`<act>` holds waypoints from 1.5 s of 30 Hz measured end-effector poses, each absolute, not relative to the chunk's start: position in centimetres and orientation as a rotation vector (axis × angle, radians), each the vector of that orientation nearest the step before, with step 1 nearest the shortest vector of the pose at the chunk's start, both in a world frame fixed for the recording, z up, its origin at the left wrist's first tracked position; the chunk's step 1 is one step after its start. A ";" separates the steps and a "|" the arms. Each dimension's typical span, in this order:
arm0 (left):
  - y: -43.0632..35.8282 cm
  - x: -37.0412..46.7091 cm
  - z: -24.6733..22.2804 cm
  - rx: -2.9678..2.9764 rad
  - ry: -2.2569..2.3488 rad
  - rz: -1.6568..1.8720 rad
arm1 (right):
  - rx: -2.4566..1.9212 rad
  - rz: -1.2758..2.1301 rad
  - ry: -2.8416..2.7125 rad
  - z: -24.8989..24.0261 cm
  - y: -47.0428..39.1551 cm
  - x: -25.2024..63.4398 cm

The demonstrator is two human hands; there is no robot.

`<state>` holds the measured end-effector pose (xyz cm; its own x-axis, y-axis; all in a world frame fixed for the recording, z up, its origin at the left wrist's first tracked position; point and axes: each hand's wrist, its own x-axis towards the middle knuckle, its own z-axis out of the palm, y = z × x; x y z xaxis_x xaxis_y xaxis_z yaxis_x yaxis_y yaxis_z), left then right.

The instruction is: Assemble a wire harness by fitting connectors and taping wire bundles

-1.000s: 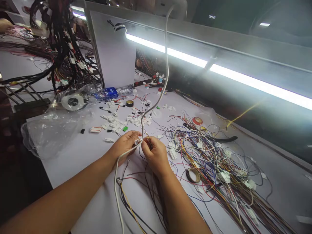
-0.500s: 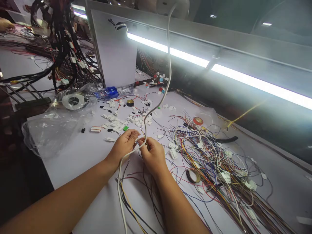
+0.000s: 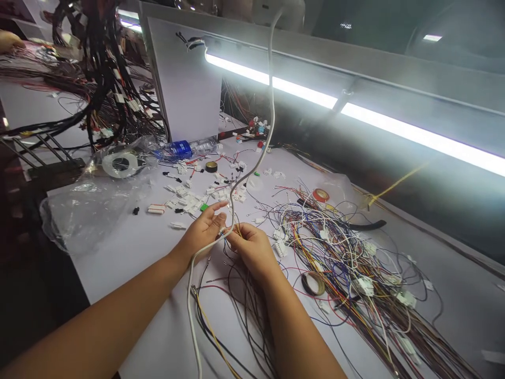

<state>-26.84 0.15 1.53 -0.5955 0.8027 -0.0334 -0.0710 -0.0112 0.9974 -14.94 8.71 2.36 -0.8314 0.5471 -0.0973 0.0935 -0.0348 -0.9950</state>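
Observation:
My left hand [image 3: 205,229] is closed over the middle of the white table, thumb and fingers pinching a small white connector [image 3: 222,230], mostly hidden by the fingers. Right beside it, my right hand [image 3: 253,246] is closed on a thin wire [image 3: 238,227] at the connector; fingertips of both hands nearly meet. Dark wires [image 3: 246,310] trail below my right hand toward the table's near side. A white cable [image 3: 232,210] hangs down in front of the hands and hides part of the fingertips. A green connector [image 3: 204,207] lies just beyond my left hand.
Loose white connectors [image 3: 185,196] lie beyond the hands. To the right spreads a wire bundle [image 3: 335,263] with a tape roll [image 3: 313,284]. On the left are a plastic bag [image 3: 94,210] and a bottle [image 3: 181,149]. A lamp [image 3: 418,138] runs along the back.
My left fingers have lifted and extended somewhat, the thumb still against the connector. My right hand has shifted slightly down and right. The hanging cable has swung slightly left.

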 end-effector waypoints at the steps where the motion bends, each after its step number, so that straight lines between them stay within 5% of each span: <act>1: 0.1 -26.9 1.6 0.800 1.599 1.675 | -0.656 1.991 -1.892 2.4 8.8 -14.9; 17: 0.0 -26.5 2.4 0.606 1.485 1.718 | -0.776 1.645 -1.798 2.2 9.5 -15.0; 24: 0.2 -26.7 2.5 0.278 1.084 1.673 | -0.770 1.876 -1.398 1.7 10.3 -15.2; 45: 0.2 -26.2 2.6 0.280 0.965 1.746 | -0.729 1.214 -2.040 2.3 9.7 -14.7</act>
<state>-26.21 0.18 2.63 -0.4015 0.8780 -0.2605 -0.6875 -0.1009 0.7192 -14.74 9.69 2.32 -0.6368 0.7310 0.2453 0.1333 0.4178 -0.8987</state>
